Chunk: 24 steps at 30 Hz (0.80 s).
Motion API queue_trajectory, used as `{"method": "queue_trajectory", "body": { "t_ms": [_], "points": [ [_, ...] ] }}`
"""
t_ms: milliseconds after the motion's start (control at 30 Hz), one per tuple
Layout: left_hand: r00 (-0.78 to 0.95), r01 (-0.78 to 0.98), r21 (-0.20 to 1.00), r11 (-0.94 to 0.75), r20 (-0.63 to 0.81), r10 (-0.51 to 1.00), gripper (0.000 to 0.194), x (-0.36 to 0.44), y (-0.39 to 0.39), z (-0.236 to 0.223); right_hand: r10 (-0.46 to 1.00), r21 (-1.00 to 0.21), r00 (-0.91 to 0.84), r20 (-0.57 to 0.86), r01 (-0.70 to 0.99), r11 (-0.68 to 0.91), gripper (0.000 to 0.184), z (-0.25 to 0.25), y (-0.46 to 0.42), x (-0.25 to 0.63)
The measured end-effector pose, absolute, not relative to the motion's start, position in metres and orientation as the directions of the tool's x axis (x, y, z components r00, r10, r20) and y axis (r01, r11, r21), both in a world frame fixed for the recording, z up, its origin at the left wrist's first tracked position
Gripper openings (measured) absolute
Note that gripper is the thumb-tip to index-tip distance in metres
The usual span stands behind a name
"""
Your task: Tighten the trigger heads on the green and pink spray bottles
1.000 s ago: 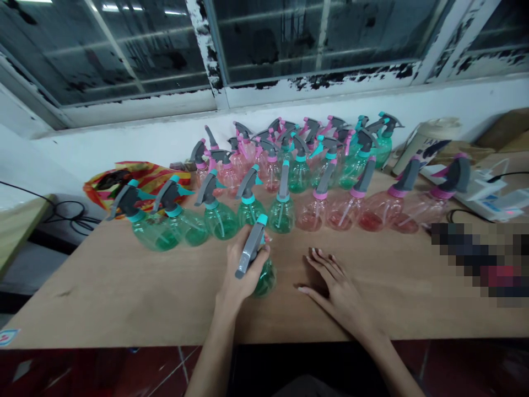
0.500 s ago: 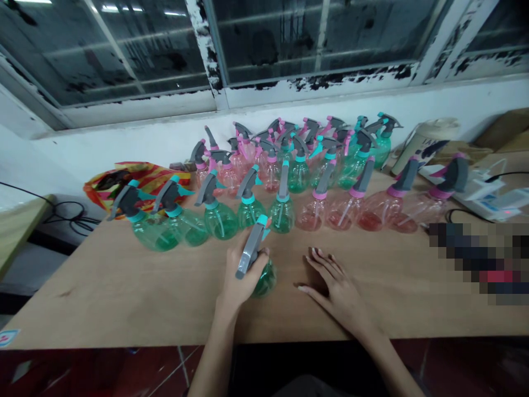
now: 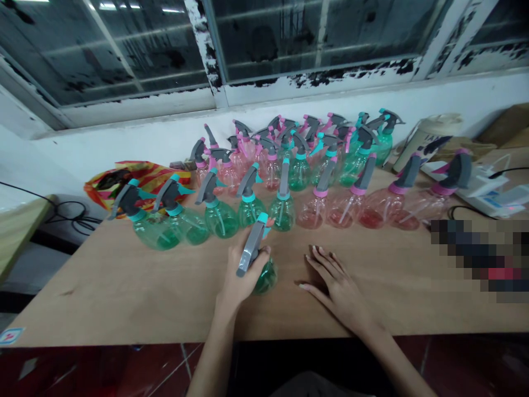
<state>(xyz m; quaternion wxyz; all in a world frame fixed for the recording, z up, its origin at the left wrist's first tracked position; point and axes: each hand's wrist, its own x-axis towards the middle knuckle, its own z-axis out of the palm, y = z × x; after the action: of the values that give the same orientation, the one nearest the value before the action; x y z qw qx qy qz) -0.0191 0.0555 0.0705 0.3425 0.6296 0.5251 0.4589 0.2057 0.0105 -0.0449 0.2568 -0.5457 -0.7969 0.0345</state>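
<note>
Gripping the green spray bottle by its neck, the left hand has it right there on the surface, just in front of the bottle row! Its grey head slants away and rightward. And the right hand? Fingers spread, palm down, beside the bottle but apart; the left is clearly nearer.

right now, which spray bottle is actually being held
The green spray bottle in the left hand, nearer the table's front edge than the front row; neither hand holds any other bottle.
</note>
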Motion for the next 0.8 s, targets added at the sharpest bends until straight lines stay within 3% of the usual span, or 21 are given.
{"method": "queue_trajectory", "body": {
  "t_ms": [133,433,533,667,800],
  "points": [
    [0.11,0.366,0.89,-0.272,0.249,0.962,0.031,-0.02,0.058,0.0712,0.893,-0.358,-0.27,0.359,0.844,0.399,0.062,-0.0427,0.0097,0.2053],
    [0.064,0.382,0.873,-0.302,0.301,0.951,0.005,-0.0194,0.0605,0.0696,0.905,-0.375,-0.218,0.365,0.855,0.358,0.06,-0.0457,0.0093,0.2109],
    [0.077,0.393,0.869,-0.299,0.293,0.953,0.011,-0.0199,0.0604,0.0706,0.907,-0.367,-0.201,0.371,0.865,0.342,0.062,-0.0484,0.0089,0.2116],
    [0.106,0.4,0.866,-0.302,0.283,0.953,0.034,-0.0204,0.0584,0.0725,0.907,-0.374,-0.193,0.373,0.864,0.338,0.065,-0.0501,0.0087,0.2109],
    [0.095,0.404,0.871,-0.281,0.265,0.96,0.04,-0.0209,0.0564,0.0702,0.908,-0.385,-0.183,0.378,0.86,0.334,0.068,-0.05,0.0095,0.2108]
  ]
}}
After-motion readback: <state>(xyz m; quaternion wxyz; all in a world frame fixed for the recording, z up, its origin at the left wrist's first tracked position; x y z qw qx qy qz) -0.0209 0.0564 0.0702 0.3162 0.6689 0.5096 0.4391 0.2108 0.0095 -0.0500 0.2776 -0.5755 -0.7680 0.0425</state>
